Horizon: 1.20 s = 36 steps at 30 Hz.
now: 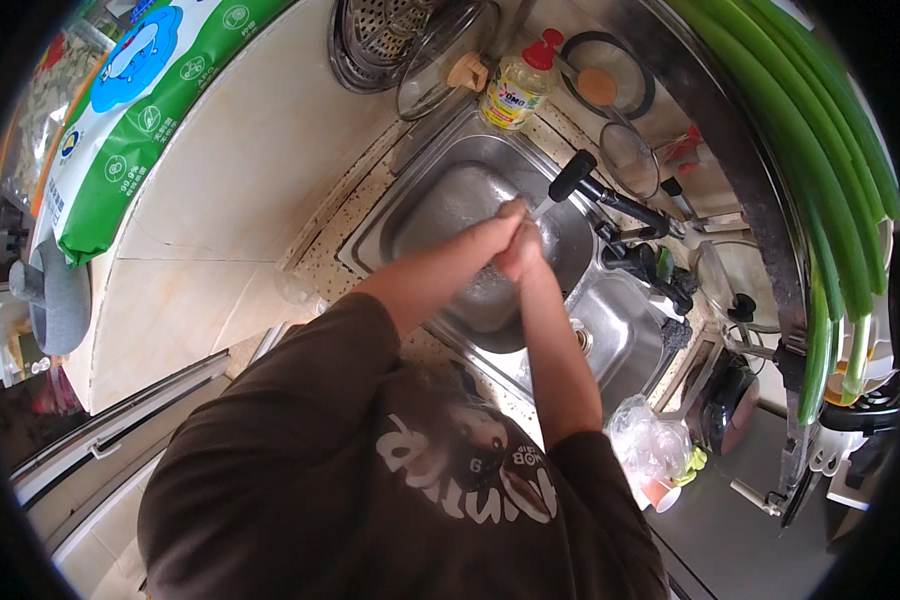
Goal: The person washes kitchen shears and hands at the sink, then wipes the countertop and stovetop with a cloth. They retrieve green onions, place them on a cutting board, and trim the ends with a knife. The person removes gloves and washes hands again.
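Observation:
Both my hands meet over the larger stainless steel sink basin (450, 187), under the black faucet head (572, 175), from which water runs onto them. My left hand (511, 219) and my right hand (523, 251) are pressed together and blurred, so which forearm ends in which hand is hard to follow, and their fingers are partly hidden. No object shows between them. Water lies or splashes on the basin floor. Behind the sink stands a dish soap bottle (511, 94) with a red cap.
The smaller sink basin (619, 322) adjoins on the right, with a dark scrubber (676, 334) at its edge. Below it are a clear plastic bag (645, 435) and a paper cup (660, 493). Glass lids (450, 60) lean behind; green onions (817, 150) lie at the upper right.

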Each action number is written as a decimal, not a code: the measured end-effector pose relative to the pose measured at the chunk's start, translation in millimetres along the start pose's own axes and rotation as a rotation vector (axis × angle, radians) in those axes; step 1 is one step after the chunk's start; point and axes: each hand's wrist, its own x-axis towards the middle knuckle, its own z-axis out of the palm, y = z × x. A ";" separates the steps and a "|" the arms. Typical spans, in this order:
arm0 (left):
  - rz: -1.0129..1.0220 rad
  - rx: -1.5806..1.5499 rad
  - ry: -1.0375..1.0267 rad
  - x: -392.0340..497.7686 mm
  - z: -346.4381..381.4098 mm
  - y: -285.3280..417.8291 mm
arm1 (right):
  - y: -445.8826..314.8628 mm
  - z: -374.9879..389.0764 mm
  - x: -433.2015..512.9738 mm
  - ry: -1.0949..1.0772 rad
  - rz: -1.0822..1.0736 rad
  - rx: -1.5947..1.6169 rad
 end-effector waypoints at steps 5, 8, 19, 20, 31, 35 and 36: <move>0.033 -0.054 0.039 39.3 1.9 -6.9 | -2.7 3.7 -8.8 0.044 0.008 -0.221; 0.036 -0.131 -0.012 67.3 -4.4 -18.7 | -0.3 1.2 -8.9 -0.001 -0.210 -0.446; 0.021 -0.025 -0.034 97.1 -5.6 -42.0 | 3.7 13.1 -6.7 0.157 -0.006 -0.583; 0.026 -0.003 -0.019 100.4 -4.3 -42.9 | 1.3 14.0 -7.7 0.151 0.072 -0.555; 0.052 0.028 -0.015 121.8 12.4 -42.7 | -23.0 24.0 -0.7 0.147 0.046 -0.523; 0.034 0.019 -0.064 122.3 12.4 -44.1 | -16.6 10.9 0.1 0.228 -0.053 -0.771; 0.048 0.030 -0.024 121.3 13.6 -46.0 | -18.2 6.4 0.6 0.235 0.006 -0.819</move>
